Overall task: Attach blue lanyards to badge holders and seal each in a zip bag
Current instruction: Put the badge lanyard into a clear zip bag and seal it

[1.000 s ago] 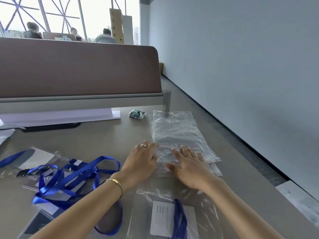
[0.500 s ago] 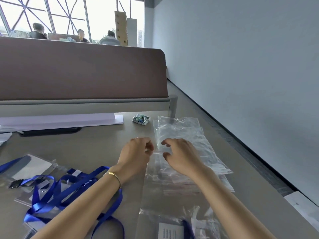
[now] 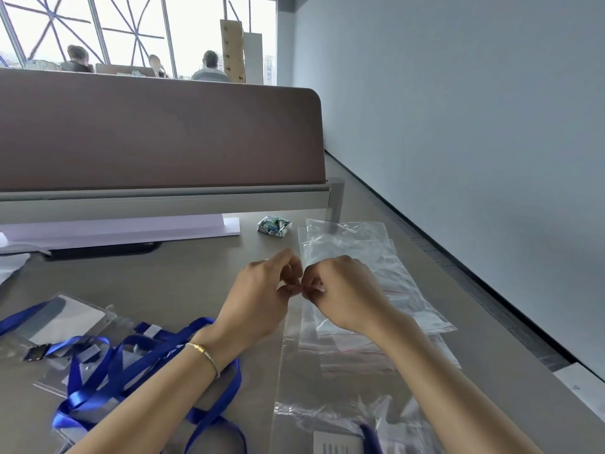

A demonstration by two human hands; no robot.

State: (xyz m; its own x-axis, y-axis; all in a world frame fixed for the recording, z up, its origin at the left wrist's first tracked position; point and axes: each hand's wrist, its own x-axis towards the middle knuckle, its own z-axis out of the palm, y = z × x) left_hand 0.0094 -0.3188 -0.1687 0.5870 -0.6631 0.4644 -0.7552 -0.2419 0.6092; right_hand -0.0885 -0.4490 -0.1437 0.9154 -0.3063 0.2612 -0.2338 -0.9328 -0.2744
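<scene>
Both hands have lifted and met: left hand (image 3: 262, 294) and right hand (image 3: 343, 290) pinch a bag (image 3: 353, 250) edge. One filled bag (image 3: 327, 430) lies near; lanyards (image 3: 131, 362) wait left.

Print on card (image 3: 337, 446) in bag: too blurred to read.

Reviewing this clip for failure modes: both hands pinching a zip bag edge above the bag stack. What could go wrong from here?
1. The left hand and right hand pinch a clear zip bag lying on a stack of zip bags; two layers may lift together.
2. The blue lanyards lie tangled under the left forearm; pulling back could drag them and the badge holders.
3. The filled bag by the near edge could get pushed off.
</scene>
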